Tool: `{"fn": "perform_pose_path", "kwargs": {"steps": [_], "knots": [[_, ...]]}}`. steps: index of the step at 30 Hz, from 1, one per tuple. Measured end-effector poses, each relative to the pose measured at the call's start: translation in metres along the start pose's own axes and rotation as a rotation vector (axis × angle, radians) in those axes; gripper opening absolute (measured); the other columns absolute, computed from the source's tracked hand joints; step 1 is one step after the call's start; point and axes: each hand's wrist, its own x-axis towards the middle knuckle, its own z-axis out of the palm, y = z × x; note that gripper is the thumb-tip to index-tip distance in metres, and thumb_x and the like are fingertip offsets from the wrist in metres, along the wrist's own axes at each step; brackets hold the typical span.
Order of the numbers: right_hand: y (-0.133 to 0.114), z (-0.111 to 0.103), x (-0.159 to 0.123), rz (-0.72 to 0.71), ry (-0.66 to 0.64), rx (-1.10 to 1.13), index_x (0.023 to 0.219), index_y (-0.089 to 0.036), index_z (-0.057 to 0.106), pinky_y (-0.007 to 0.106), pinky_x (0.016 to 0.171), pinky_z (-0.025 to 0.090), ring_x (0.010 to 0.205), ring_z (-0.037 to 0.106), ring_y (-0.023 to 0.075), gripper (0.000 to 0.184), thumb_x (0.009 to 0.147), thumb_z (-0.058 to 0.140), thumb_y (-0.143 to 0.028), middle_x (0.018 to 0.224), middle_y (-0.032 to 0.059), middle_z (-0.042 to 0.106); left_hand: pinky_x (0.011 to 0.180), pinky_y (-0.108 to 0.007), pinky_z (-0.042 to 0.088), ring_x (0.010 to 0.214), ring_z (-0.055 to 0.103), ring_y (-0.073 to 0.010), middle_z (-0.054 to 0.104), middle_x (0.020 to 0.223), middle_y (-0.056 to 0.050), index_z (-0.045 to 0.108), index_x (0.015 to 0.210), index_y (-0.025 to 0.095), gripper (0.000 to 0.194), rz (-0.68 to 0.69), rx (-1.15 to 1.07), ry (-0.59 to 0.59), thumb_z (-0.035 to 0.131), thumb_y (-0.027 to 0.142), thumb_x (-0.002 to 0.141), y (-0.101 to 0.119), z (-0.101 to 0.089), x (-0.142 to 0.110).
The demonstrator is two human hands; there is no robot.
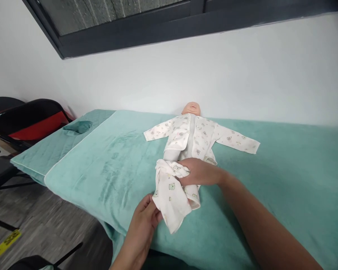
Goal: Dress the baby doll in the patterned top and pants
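A baby doll (192, 108) lies on its back, its head near the wall. It wears a white printed baby top (207, 132) with the front parted and both sleeves spread out. White baby pants (171, 191) with small green animal prints are bunched around its lower legs. My left hand (147, 217) pinches the edge of the pants at their lower left side. My right hand (198, 171) is closed on the bunched upper part of the pants, across the doll's legs. The doll's hands and feet are hidden by the cloth.
A teal velvet cover (107, 168) spreads over the bed under the doll. At the bed's left end is a quilted section with a face hole (78, 126). Black and red chairs (34, 120) stand on the left. A dark window frame (129, 28) is set in the white wall behind.
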Motion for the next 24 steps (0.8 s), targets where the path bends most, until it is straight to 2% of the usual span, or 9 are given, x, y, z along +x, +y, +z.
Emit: {"fn": "perform_pose_path", "kwargs": {"steps": [3, 7, 11, 14, 17, 21, 24], "knots": [[0.000, 0.002, 0.000, -0.020, 0.038, 0.021, 0.114, -0.029, 0.066, 0.035, 0.085, 0.048, 0.104, 0.063, 0.0253, 0.039, 0.081, 0.065, -0.049, 0.116, -0.0010, 0.069, 0.062, -0.021, 0.046, 0.066, 0.057, -0.0112, 0.060, 0.070, -0.001, 0.060, 0.068, 0.015, 0.023, 0.047, -0.002, -0.003, 0.076, 0.030, 0.068, 0.003, -0.001, 0.011], [0.001, 0.003, 0.002, 0.010, 0.071, 0.037, 0.121, -0.026, 0.063, 0.037, 0.086, 0.049, 0.106, 0.062, 0.0262, 0.045, 0.081, 0.065, -0.046, 0.121, 0.0026, 0.067, 0.054, -0.021, 0.039, 0.060, 0.050, -0.0103, 0.052, 0.064, 0.003, 0.055, 0.071, 0.016, 0.025, 0.098, 0.069, -0.001, 0.071, 0.035, 0.072, 0.011, 0.006, 0.031], [0.006, 0.003, 0.002, 0.025, 0.098, 0.011, 0.126, -0.026, 0.059, 0.038, 0.086, 0.048, 0.106, 0.062, 0.0265, 0.047, 0.080, 0.064, -0.035, 0.122, 0.0038, 0.066, 0.053, -0.022, 0.034, 0.057, 0.044, -0.0102, 0.048, 0.063, 0.004, 0.049, 0.068, 0.018, 0.023, 0.253, 0.304, 0.079, 0.060, 0.035, 0.078, 0.032, 0.017, 0.056], [0.008, 0.004, 0.004, 0.010, 0.133, -0.012, 0.115, -0.025, 0.061, 0.036, 0.082, 0.047, 0.101, 0.062, 0.0245, 0.033, 0.082, 0.059, -0.032, 0.115, 0.0034, 0.067, 0.058, -0.024, 0.035, 0.064, 0.047, -0.0125, 0.052, 0.066, 0.003, 0.050, 0.066, 0.018, 0.019, 0.383, 0.592, 0.114, 0.053, 0.030, 0.080, 0.052, 0.024, 0.077], [0.007, 0.008, 0.008, 0.005, 0.215, -0.023, 0.098, -0.024, 0.059, 0.033, 0.077, 0.044, 0.093, 0.062, 0.0219, 0.015, 0.084, 0.054, -0.026, 0.102, 0.0018, 0.068, 0.064, -0.026, 0.037, 0.071, 0.051, -0.0150, 0.057, 0.071, 0.001, 0.052, 0.067, 0.018, 0.018, 0.449, 0.797, 0.144, 0.050, 0.028, 0.082, 0.063, 0.030, 0.092], [0.005, 0.015, 0.015, 0.095, 0.363, -0.021, 0.082, -0.024, 0.049, 0.029, 0.064, 0.037, 0.076, 0.057, 0.0182, 0.004, 0.080, 0.049, -0.020, 0.079, -0.0025, 0.061, 0.068, -0.027, 0.040, 0.076, 0.055, -0.0169, 0.062, 0.078, 0.000, 0.055, 0.077, 0.019, 0.017, 0.517, 0.799, 0.166, 0.049, 0.033, 0.085, 0.060, 0.029, 0.094], [0.007, 0.018, 0.019, 0.121, 0.483, -0.038, 0.076, -0.023, 0.041, 0.028, 0.060, 0.033, 0.070, 0.052, 0.0168, 0.008, 0.075, 0.048, -0.018, 0.072, -0.0033, 0.053, 0.068, -0.027, 0.042, 0.075, 0.056, -0.0174, 0.063, 0.081, 0.000, 0.055, 0.088, 0.020, 0.024, 0.584, 0.731, 0.230, 0.048, 0.043, 0.088, 0.056, 0.021, 0.078]]}}
